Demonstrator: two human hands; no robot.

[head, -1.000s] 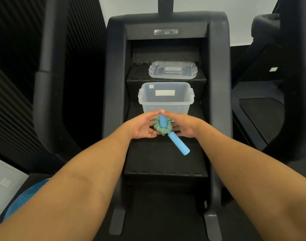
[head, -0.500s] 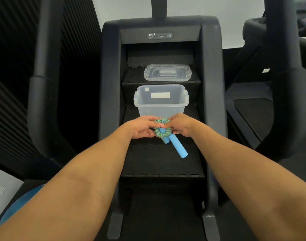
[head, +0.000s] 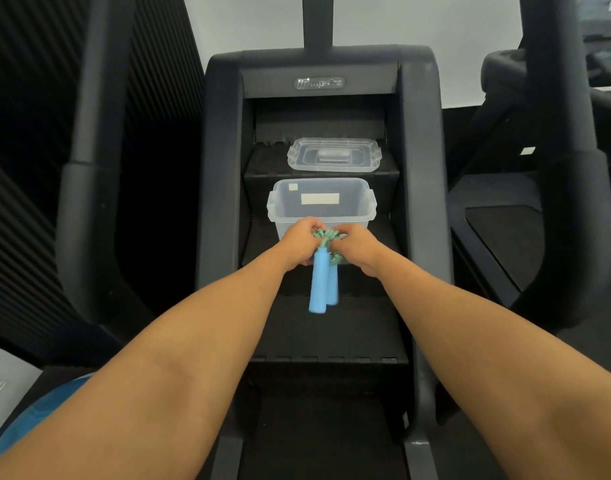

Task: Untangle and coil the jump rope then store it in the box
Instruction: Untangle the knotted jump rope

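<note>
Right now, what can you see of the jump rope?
The jump rope has two light-blue handles, smooth, foam or plastic by their look, hanging side by side, slightly blurred. Its green-and-blue braided cord is wound into a small tight bundle above them. The left hand and right hand grip that bundle from either side. It is held in the air before the near wall of the clear box, not yet inside.

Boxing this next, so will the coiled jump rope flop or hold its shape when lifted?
Probably floppy: the handles dangle straight down below the coil. The coil may spring loose if released, since left hand and right hand both grip it.
</note>
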